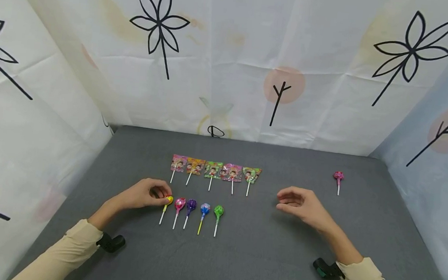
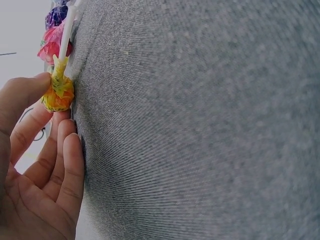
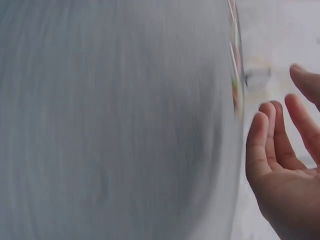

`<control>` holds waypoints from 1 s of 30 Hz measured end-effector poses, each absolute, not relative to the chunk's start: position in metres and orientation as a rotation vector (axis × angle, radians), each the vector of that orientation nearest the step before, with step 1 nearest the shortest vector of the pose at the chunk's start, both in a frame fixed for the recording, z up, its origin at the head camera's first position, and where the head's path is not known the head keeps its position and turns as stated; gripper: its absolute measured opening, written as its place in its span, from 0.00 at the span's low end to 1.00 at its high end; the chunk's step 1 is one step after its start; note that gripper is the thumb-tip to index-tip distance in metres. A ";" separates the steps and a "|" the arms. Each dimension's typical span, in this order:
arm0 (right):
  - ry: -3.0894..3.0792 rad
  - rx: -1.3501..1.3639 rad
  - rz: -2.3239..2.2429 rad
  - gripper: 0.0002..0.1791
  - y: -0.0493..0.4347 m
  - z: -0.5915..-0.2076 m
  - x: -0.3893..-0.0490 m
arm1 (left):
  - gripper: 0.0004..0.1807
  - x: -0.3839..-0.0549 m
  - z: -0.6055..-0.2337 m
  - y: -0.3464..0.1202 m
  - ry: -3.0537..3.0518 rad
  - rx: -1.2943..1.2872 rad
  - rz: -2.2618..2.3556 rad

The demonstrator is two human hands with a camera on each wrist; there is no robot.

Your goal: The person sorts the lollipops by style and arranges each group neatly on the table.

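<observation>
My left hand (image 1: 150,193) pinches the wrapped head of a yellow lollipop (image 2: 59,95) between thumb and forefinger. That lollipop stands at the left end of a near row, its white stick toward me. Beside it in the row lie a pink lollipop (image 1: 179,204), a purple lollipop (image 1: 191,205), a blue lollipop (image 1: 205,209) and a green lollipop (image 1: 218,211). Over the table to the right, my right hand (image 1: 300,203) has loosely bent fingers and holds nothing. Its fingers and thumb are apart in the right wrist view.
Behind the near row is a row of several flat-wrapped lollipops, among them an orange packet (image 1: 195,166) and a green packet (image 1: 251,174). A single pink lollipop (image 1: 338,176) lies at the far right of the grey table (image 1: 261,267). Patterned cloth (image 1: 241,39) hangs around the table.
</observation>
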State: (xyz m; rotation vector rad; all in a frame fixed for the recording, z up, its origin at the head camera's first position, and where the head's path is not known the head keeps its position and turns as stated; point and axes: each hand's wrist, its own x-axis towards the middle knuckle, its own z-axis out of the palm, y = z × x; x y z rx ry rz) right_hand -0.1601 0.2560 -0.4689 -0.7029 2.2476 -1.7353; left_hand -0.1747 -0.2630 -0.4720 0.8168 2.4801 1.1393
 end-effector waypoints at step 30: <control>2.862 -0.169 -1.582 0.25 0.404 -0.464 -0.188 | 0.07 -0.176 -0.476 -0.265 2.504 0.804 1.133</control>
